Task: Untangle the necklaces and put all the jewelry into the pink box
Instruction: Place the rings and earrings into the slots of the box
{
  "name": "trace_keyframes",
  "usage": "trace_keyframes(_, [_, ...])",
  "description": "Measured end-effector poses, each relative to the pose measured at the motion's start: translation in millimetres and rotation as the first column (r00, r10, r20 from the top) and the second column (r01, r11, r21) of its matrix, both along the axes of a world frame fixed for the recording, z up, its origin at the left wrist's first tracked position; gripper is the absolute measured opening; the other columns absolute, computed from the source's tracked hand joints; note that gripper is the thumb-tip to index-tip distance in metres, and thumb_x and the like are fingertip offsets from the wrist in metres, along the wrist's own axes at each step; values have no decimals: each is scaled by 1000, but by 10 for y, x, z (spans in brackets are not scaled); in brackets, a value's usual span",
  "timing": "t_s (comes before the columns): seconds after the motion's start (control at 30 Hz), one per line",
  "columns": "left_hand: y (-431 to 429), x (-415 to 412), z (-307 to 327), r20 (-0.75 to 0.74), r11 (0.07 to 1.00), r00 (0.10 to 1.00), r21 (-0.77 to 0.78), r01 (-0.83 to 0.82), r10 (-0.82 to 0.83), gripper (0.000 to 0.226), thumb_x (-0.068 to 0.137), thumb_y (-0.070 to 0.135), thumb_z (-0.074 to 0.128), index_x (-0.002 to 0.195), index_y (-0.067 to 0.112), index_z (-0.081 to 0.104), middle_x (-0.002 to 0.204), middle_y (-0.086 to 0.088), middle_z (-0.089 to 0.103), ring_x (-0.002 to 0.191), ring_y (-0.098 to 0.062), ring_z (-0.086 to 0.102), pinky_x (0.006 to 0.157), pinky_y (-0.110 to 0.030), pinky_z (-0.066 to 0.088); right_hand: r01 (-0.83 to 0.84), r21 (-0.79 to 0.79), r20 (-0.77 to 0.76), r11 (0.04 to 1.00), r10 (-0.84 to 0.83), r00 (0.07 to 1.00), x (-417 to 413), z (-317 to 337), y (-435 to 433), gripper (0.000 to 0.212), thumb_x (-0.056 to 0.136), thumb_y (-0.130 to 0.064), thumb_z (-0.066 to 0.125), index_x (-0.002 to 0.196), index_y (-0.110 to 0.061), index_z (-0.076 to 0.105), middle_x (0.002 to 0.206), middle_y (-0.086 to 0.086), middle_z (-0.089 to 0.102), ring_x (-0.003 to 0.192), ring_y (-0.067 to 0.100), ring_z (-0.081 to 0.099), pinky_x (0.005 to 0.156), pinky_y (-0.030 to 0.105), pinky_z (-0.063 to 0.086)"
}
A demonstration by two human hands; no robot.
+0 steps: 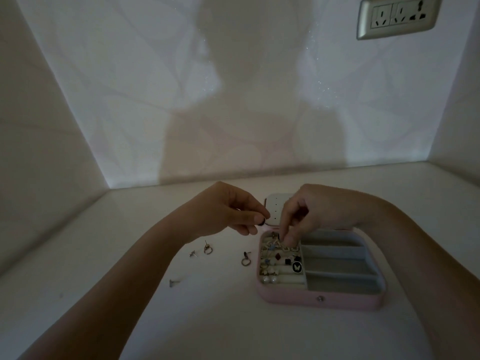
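The pink box [319, 300] lies open on the white table, right of centre. Its left section [279, 261] holds several small earrings and studs; its right compartments [340, 268] look bare. My right hand [306, 214] reaches down into the far left corner of the box, fingertips pinching a small piece there. My left hand [228, 209] hovers left of the box lid and pinches a small dark earring [261, 222]. Loose on the table lie a ring earring [207, 248], a second ring earring [245, 259], a small stud [192, 253] and another stud [173, 282].
The box's white lid panel [275, 209] with small holes stands behind the hands. Walls close in at the back and on both sides. A wall socket [397, 15] sits high at the right. The light is dim.
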State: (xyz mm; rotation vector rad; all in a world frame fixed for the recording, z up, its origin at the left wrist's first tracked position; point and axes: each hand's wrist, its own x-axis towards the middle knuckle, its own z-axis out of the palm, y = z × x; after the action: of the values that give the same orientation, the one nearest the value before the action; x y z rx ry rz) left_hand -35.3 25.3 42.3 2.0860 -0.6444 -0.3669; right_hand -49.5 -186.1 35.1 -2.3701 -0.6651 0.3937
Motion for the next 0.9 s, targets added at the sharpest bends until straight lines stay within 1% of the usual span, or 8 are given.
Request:
trace_keyframes(0.17, [48,-17,31,-30,994,997,73,76,-74,9,86,11,66,90,15,73,79,1,72,73,-8,67,63,-17,50,-33,-215,14,976,37,999,-49,-20,85,9,75,-30,78,77,-38,74,61,-35,57,68,-17,50,62,15,31])
trace_keyframes(0.33, [9,-47,2,-84,976,984,138,171,-160,7,84,10,68,88,14,73,69,5,69,59,-3,59,56,-15,43,-19,-222,80,975,38,996,-40,-31,111,8,76,-26,78,83,-30,77,53,-32,54,62,-18,49,57,4,34])
trace_keyframes(0.47, [-41,-56,-56,-84,956,977,206,209,-196,8,84,11,69,90,14,73,68,8,69,57,-2,58,53,-14,41,1,-249,128,968,32,991,-13,-59,117,8,75,-27,79,81,-32,76,54,-33,53,63,-18,48,55,10,33])
trace_keyframes(0.53, [-68,-60,-88,-80,949,976,231,215,-202,8,83,13,70,89,16,74,70,4,70,57,-5,57,52,-14,40,9,-264,147,964,31,989,-10,-61,126,8,74,-29,79,76,-35,74,55,-34,52,63,-17,48,53,11,32])
trace_keyframes(0.63, [-105,-64,-138,-57,946,979,250,205,-197,9,81,14,73,90,13,75,77,-16,71,58,-13,55,51,-13,38,31,-277,175,960,19,984,-19,-57,133,18,73,-31,79,64,-39,66,53,-36,50,60,-18,47,51,7,34])
trace_keyframes(0.7, [-143,-85,-158,-41,942,977,258,214,-210,12,82,13,72,92,8,75,76,-21,69,58,-13,52,50,-10,36,48,-281,203,959,11,979,-9,-70,127,20,72,-32,79,61,-36,63,51,-29,49,54,-11,46,47,12,32])
trace_keyframes(0.8, [-216,-101,-188,-8,931,976,298,211,-219,12,82,14,72,93,11,75,57,13,62,49,3,47,50,-4,33,66,-280,229,958,0,974,-2,-92,123,12,75,-30,77,68,-31,67,53,-13,48,51,1,44,49,14,28])
trace_keyframes(0.9, [-249,-90,-227,10,935,982,307,179,-191,13,81,17,73,93,13,75,46,18,51,44,1,40,51,-10,30,64,-294,251,954,12,968,-9,-92,124,13,78,-27,74,69,-29,64,57,-8,46,53,4,42,50,15,27])
